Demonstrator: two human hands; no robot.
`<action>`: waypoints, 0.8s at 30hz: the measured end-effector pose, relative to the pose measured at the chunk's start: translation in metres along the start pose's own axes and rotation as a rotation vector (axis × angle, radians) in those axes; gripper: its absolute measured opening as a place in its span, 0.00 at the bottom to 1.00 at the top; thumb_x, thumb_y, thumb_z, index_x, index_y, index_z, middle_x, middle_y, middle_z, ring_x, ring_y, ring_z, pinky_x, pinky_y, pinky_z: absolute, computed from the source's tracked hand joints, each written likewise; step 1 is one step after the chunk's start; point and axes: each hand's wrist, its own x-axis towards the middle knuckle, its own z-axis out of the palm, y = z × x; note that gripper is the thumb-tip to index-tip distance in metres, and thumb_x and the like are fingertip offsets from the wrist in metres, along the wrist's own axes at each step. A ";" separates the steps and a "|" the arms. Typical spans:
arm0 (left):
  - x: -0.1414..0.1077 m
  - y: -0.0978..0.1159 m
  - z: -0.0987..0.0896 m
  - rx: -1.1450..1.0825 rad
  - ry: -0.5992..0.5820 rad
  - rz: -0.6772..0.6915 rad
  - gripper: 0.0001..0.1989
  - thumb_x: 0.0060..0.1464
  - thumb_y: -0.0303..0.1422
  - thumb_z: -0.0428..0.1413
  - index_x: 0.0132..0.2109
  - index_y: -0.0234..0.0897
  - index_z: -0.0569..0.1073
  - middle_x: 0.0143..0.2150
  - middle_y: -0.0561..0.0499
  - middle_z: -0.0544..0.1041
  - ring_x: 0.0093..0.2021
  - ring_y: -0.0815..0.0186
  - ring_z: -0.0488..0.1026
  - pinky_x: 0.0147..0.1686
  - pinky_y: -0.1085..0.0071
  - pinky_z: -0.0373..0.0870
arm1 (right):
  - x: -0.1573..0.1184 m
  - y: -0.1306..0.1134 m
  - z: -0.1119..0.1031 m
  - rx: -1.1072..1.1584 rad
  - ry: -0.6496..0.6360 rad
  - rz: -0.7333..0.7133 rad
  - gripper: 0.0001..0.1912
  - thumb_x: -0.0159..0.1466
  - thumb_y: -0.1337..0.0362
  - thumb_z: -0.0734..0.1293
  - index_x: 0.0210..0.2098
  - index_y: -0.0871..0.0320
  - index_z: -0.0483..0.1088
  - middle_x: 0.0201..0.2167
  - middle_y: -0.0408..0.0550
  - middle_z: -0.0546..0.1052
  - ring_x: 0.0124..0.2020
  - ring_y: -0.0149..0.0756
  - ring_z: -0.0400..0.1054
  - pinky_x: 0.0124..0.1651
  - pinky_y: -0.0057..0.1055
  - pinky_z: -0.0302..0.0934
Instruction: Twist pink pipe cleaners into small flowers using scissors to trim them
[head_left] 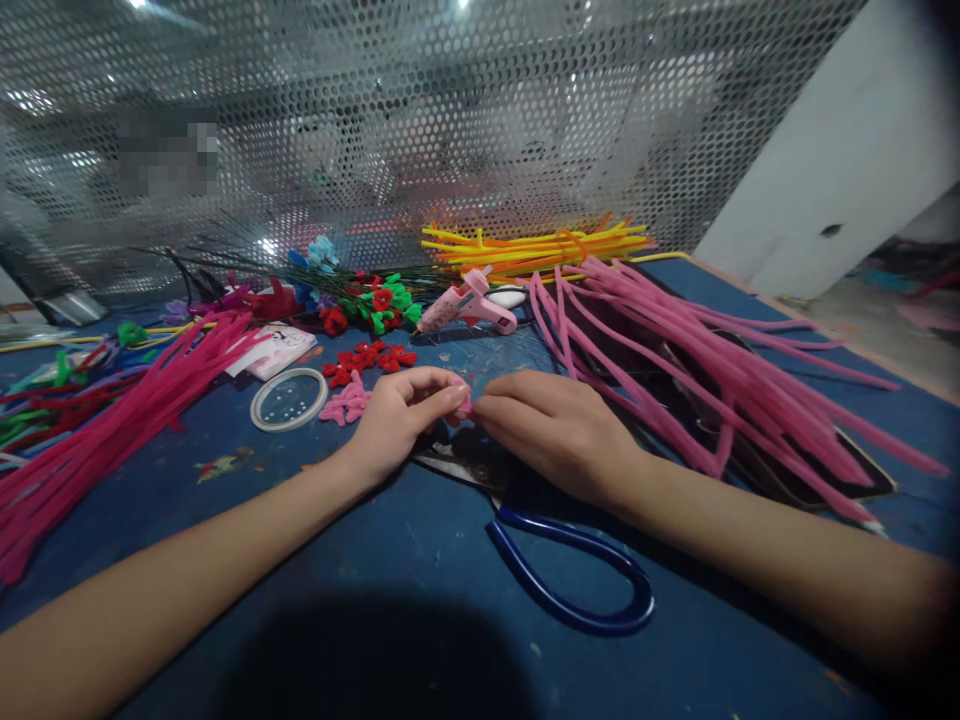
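Pink piece: a small bit of pink pipe cleaner (466,405) is pinched between the fingertips of both hands, just above the blue table (375,560).
Left hand: the left hand (397,415) is closed to a pinch, thumb and forefinger pressed on the pink piece, the other fingers curled under.
Right hand: the right hand (551,430) is closed on the same piece from the other side, fingertips meeting those of the left; how much of the piece is hidden inside cannot be told.
Beneath the hands: scissors (570,570) with blue handles are lain open on the table, the blades partly covered by the hands.
Done so far: one pink flower shape (346,400) and several red ones (367,358) are laid just left of the hands; green and red ones (379,300) are seen farther back.
Left to do: judged from the large bundle of uncut pink pipe cleaners (675,350) at the right, much material is unused.
Farther out: a pink glue gun (469,305), a tape ring (289,398), magenta pipe cleaners (112,420) and yellow ones (532,248).
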 end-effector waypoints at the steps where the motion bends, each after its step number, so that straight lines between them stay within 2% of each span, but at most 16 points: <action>1: 0.000 0.000 0.000 -0.002 -0.007 0.005 0.08 0.47 0.34 0.57 0.27 0.33 0.72 0.21 0.55 0.70 0.21 0.76 0.62 0.20 0.78 0.56 | 0.000 -0.001 -0.002 -0.056 0.001 -0.048 0.12 0.65 0.70 0.55 0.33 0.63 0.70 0.29 0.51 0.74 0.30 0.33 0.66 0.32 0.28 0.59; 6: -0.001 -0.002 -0.001 -0.030 -0.007 0.009 0.08 0.47 0.34 0.57 0.27 0.33 0.72 0.21 0.56 0.70 0.21 0.76 0.61 0.21 0.79 0.55 | 0.003 -0.002 -0.009 -0.181 0.008 -0.208 0.16 0.66 0.72 0.52 0.35 0.67 0.70 0.25 0.50 0.72 0.26 0.31 0.63 0.29 0.27 0.55; 12: 0.002 -0.003 0.000 0.016 -0.064 0.006 0.07 0.46 0.33 0.56 0.27 0.33 0.71 0.22 0.56 0.68 0.22 0.76 0.61 0.22 0.79 0.56 | 0.004 0.008 -0.008 -0.248 -0.004 -0.358 0.17 0.66 0.71 0.51 0.33 0.64 0.69 0.23 0.47 0.70 0.23 0.29 0.59 0.27 0.27 0.52; 17: 0.003 -0.003 -0.002 0.059 -0.090 0.002 0.08 0.48 0.35 0.55 0.28 0.33 0.72 0.24 0.56 0.69 0.23 0.75 0.61 0.23 0.79 0.57 | 0.003 0.014 -0.005 -0.287 0.006 -0.366 0.16 0.66 0.71 0.50 0.37 0.63 0.68 0.24 0.47 0.70 0.23 0.30 0.58 0.26 0.28 0.51; 24: 0.004 -0.007 -0.008 0.030 -0.150 -0.030 0.10 0.45 0.37 0.58 0.31 0.34 0.73 0.24 0.56 0.68 0.24 0.75 0.61 0.24 0.78 0.57 | 0.002 0.014 0.001 -0.254 0.033 -0.298 0.16 0.66 0.71 0.51 0.33 0.61 0.68 0.23 0.46 0.69 0.23 0.29 0.56 0.26 0.28 0.50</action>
